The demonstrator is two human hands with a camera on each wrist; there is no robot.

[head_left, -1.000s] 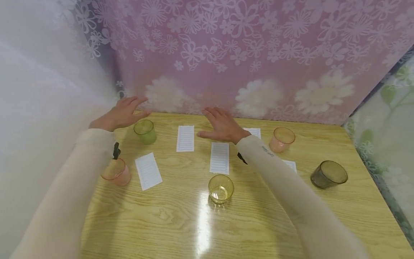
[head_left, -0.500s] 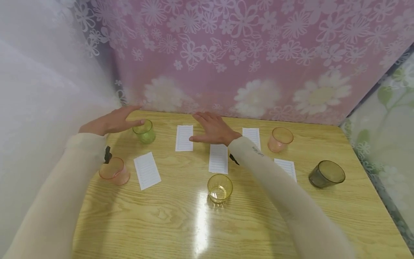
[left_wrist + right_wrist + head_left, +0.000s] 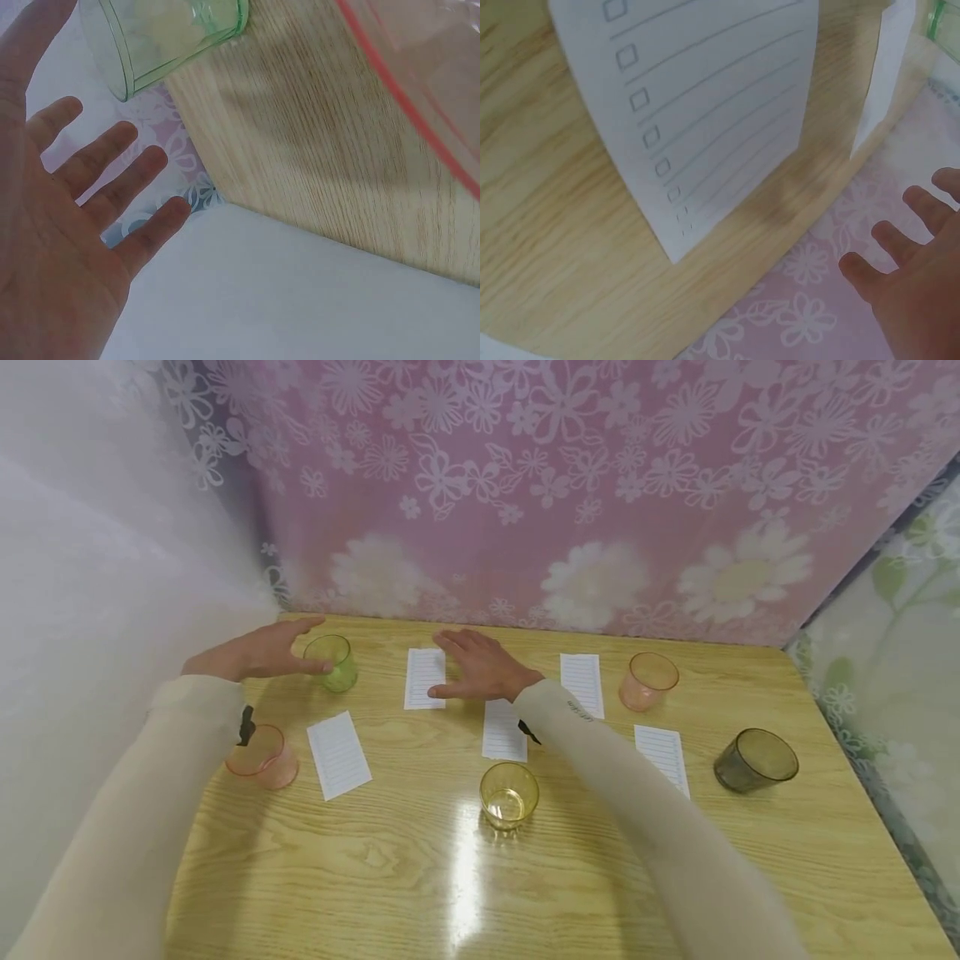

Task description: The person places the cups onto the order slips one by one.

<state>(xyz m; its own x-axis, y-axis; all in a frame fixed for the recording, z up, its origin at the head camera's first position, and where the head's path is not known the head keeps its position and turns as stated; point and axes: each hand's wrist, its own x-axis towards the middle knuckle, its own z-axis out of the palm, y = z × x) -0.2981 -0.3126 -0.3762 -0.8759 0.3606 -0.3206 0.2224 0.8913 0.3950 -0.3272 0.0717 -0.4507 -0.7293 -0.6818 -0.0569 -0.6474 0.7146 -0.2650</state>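
Note:
My left hand [image 3: 258, 652] is at the green glass [image 3: 339, 670] at the back left, thumb overlapping its near side in the head view. In the left wrist view the fingers are spread beside the green glass [image 3: 172, 37], not curled round it. My right hand [image 3: 480, 667] hovers with fingers extended and holds nothing. Its thumb and fingertips overlap the right side of a lined paper slip [image 3: 423, 681], and a second lined slip [image 3: 505, 733] lies partly hidden under the wrist. In the right wrist view a checklist slip [image 3: 705, 90] lies on the wood, with the fingers off to the right.
A pink glass [image 3: 273, 764] stands by the left forearm, next to a tilted slip [image 3: 339, 756]. A yellow glass [image 3: 510, 797] stands front centre. Rightward are two slips [image 3: 582, 683], another pink glass [image 3: 648, 683] and a dark grey glass [image 3: 753, 762]. A floral curtain [image 3: 510, 485] borders the table's back edge.
The left hand has come down and nearer to the green glass. My right hand has moved left and slightly nearer, from above the middle slip toward the back-left slip. Glasses and slips stay put.

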